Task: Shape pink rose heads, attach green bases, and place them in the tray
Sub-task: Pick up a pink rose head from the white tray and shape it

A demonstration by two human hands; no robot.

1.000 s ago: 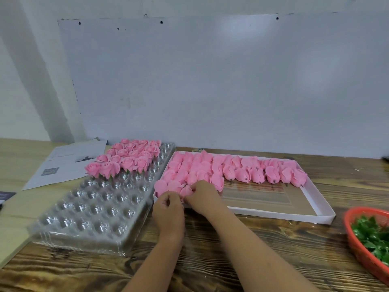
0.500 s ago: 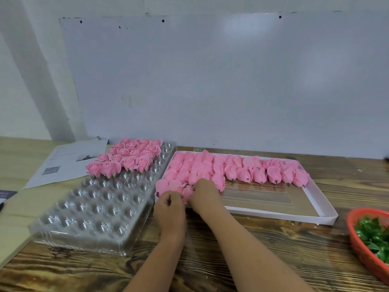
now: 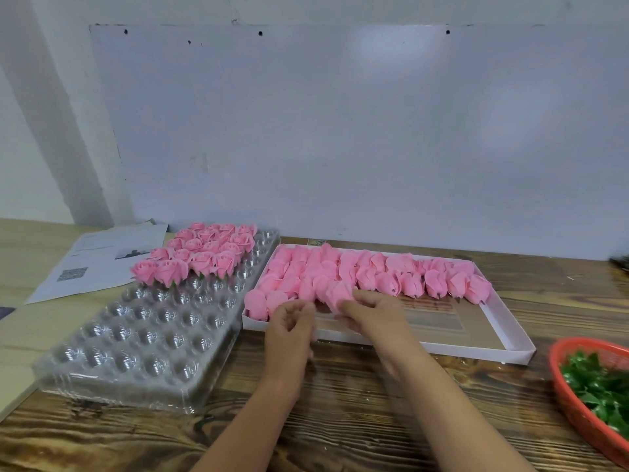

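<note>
Bud lifted from box
R hand (image 3: pixel 369 310) now pinches a pink bud (image 3: pixel 335 292), raised off white box (image 3: pixel 476 349); L hand (image 3: pixel 292 321) curled, empty, drawn back — shaping next.

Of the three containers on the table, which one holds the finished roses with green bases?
The clear plastic cell tray on the left: its far rows hold opened roses with green showing underneath. The white box holds closed pink buds; the red basket only green pieces.
</note>
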